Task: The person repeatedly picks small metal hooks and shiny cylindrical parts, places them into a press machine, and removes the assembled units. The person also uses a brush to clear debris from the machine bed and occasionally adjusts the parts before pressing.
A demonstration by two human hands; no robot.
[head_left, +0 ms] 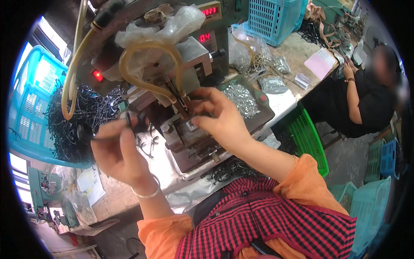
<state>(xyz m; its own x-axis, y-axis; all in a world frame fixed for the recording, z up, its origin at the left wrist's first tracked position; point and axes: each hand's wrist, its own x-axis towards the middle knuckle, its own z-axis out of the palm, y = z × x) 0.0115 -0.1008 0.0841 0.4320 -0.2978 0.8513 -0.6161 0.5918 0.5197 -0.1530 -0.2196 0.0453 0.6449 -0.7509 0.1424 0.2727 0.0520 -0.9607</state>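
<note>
My left hand [120, 155] is closed round a thin black strap [128, 119], held just left of a bench press [172, 136]; motion blurs part of it. At the press, the fingers of my right hand [224, 121] are curled in beside the narrow tool head [183, 103]. Thumb and forefinger come together close to the small die under it, and whatever they hold is too small to make out. A yellowish hose [123, 64] loops down in front of the tool head. Small shiny metal pieces [241, 101] lie heaped on a tray to the right of my right hand.
At left a blue basket [30, 101] holds a tangle of black straps [64, 125]. A green basket [308, 138] stands right of the bench. Bags of metal pieces [274, 84] and a pink paper [320, 64] lie on the far right bench. A seated person [366, 97] is beyond.
</note>
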